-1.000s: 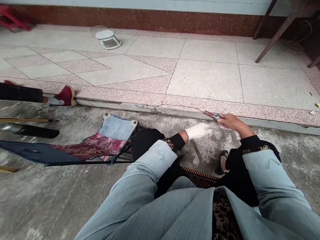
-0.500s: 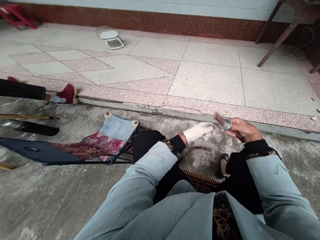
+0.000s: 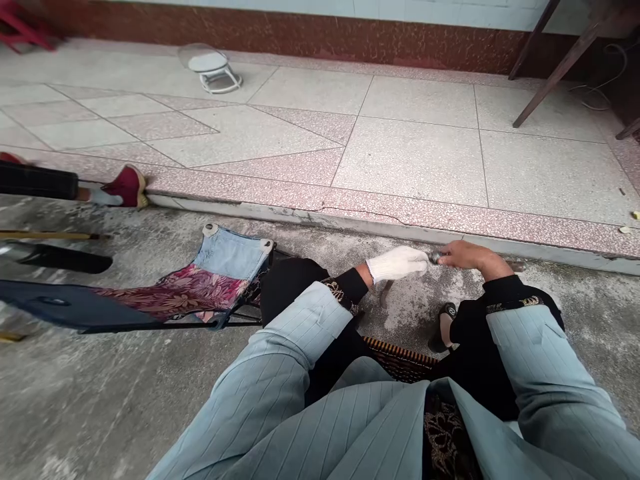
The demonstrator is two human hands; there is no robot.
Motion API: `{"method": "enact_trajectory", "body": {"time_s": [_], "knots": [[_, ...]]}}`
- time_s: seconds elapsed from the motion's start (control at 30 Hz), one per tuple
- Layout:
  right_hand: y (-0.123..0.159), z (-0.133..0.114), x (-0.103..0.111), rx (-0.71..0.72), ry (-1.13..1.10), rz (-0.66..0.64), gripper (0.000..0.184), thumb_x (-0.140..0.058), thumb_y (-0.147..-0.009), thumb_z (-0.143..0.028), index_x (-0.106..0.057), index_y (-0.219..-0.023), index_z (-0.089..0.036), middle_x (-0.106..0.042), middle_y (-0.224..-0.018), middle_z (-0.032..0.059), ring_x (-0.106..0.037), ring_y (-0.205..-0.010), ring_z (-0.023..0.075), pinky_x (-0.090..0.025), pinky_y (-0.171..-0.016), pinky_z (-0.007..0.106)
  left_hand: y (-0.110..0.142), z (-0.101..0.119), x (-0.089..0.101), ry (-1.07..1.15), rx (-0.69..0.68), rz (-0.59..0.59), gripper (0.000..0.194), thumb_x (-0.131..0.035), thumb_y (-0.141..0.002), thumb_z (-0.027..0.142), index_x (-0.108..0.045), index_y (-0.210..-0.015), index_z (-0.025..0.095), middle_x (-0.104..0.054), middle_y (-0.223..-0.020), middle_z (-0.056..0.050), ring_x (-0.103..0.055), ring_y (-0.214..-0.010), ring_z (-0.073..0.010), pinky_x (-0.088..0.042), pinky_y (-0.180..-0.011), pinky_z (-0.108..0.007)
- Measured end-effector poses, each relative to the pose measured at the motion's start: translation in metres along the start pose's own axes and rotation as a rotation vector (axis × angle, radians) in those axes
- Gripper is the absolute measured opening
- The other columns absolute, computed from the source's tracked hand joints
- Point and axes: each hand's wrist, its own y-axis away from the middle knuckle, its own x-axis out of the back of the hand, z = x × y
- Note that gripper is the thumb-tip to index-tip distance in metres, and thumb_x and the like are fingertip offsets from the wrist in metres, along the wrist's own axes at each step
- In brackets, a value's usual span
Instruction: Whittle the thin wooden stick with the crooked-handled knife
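Observation:
My left hand (image 3: 400,263), in a white knit glove, is closed, its fingertips pressed together at the near end of a small grey, shiny, banded piece (image 3: 435,257). Whether the fingers grip it or something else I cannot make out. My bare right hand (image 3: 465,255) is closed on the grey piece from the other side, its fingers pointing left. A brown stick end (image 3: 516,266) shows beyond the right wrist, mostly hidden by the hand. Below the glove a curved brown strip (image 3: 385,293) shows in part against the concrete, its upper end covered.
A folding chair (image 3: 220,253) with denim and floral cloth stands at left. Beyond it is another person's leg with a red shoe (image 3: 131,187). A raised tiled step (image 3: 410,167) runs across ahead, bearing a small white stool (image 3: 217,70). Wooden legs (image 3: 557,73) stand at the upper right.
My right hand has turned over and moved left, bringing the grey piece to the gloved fingertips. The brown stick end pointed up-left before; a brown end now shows right of the wrist. Less of the curved strip shows.

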Motion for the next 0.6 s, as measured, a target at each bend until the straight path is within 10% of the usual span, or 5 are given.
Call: {"method": "enact_trajectory", "body": {"time_s": [0.1,0.2,0.43,0.6], "knots": [[0.012,-0.001,0.0,0.21,-0.098,-0.441,0.034,-0.064,-0.085,-0.048,-0.063,-0.073,-0.016,-0.059,-0.064,-0.0005,-0.048,-0.054,0.0108,-0.037,-0.055,0.026,0.002,-0.004,0.011,-0.007,-0.011,0.044,0.027,-0.048,-0.089,0.036,-0.064,-0.084,0.015,-0.059,-0.076,0.0,-0.051,-0.071,-0.0125,-0.035,-0.067,-0.023],[0.024,-0.003,0.001,0.448,-0.313,-0.54,0.039,-0.068,-0.082,-0.052,-0.065,-0.079,-0.014,-0.059,-0.068,-0.0016,-0.046,-0.054,0.008,-0.036,-0.055,0.024,0.002,-0.007,0.01,0.155,0.003,0.104,0.03,-0.048,-0.09,0.039,-0.063,-0.089,0.014,-0.06,-0.08,-0.001,-0.05,-0.072,-0.012,-0.038,-0.068,-0.023],[0.028,-0.007,0.0,0.467,-0.932,0.211,0.042,-0.074,-0.075,-0.055,-0.059,-0.076,-0.016,-0.057,-0.068,-0.0003,-0.043,-0.053,0.0081,-0.033,-0.051,0.024,-0.001,-0.002,-0.017,0.475,0.043,-0.035,0.04,-0.042,-0.094,0.049,-0.06,-0.086,0.015,-0.044,-0.059,0.004,-0.04,-0.051,-0.0082,-0.035,-0.053,-0.022],[0.011,-0.003,0.002,0.213,-0.759,0.319,0.043,-0.075,-0.071,-0.056,-0.059,-0.07,-0.016,-0.053,-0.058,-0.0009,-0.045,-0.052,0.0101,-0.034,-0.05,0.025,0.001,0.007,-0.012,0.355,0.065,-0.046,0.033,-0.047,-0.092,0.041,-0.061,-0.081,0.014,-0.046,-0.061,0.003,-0.038,-0.052,-0.0076,-0.031,-0.053,-0.022]]}}
